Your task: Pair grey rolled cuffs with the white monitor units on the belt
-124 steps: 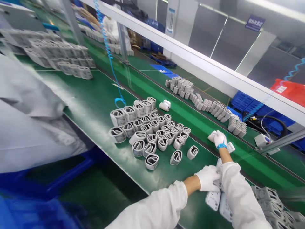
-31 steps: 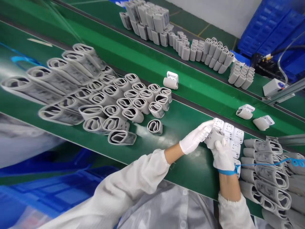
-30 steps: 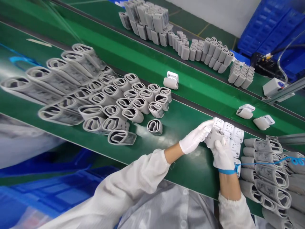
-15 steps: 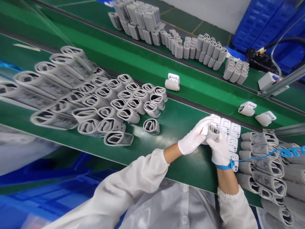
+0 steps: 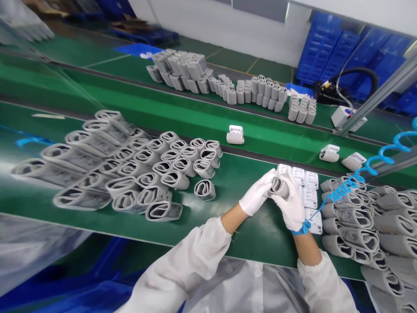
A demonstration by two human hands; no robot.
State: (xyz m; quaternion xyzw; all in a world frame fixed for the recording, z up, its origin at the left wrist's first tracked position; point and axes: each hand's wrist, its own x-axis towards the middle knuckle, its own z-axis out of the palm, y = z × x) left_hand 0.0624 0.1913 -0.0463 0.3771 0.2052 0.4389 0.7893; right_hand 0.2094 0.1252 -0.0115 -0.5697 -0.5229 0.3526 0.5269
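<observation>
In front of me both gloved hands are closed around a rolled grey cuff [image 5: 279, 186], its coiled end facing up. My left hand [image 5: 257, 193] grips it from the left, with the fingers at its far side. My right hand [image 5: 291, 203] holds it from the right, thumb against the near side; a blue wrist strap [image 5: 302, 228] is on that wrist. Whether a white unit is attached to this cuff is hidden by the gloves. Just beyond and right of my hands, white square units [image 5: 311, 180] with small slots lie in rows on the green bench [image 5: 241, 243].
Many rolled grey cuffs [image 5: 176, 179] stand at left, and more piles [image 5: 358, 215] at right. White units with cuffs [image 5: 235, 135] rest on the green conveyor [image 5: 195, 125]. A coiled blue cord [image 5: 368, 170] runs from my right wrist. Further cuff stacks [image 5: 192, 71] line the far side.
The camera view has tilted up and shifted. My hands stay together on the cuff, now turned so the left hand's white piece with a red-orange mark no longer shows.
</observation>
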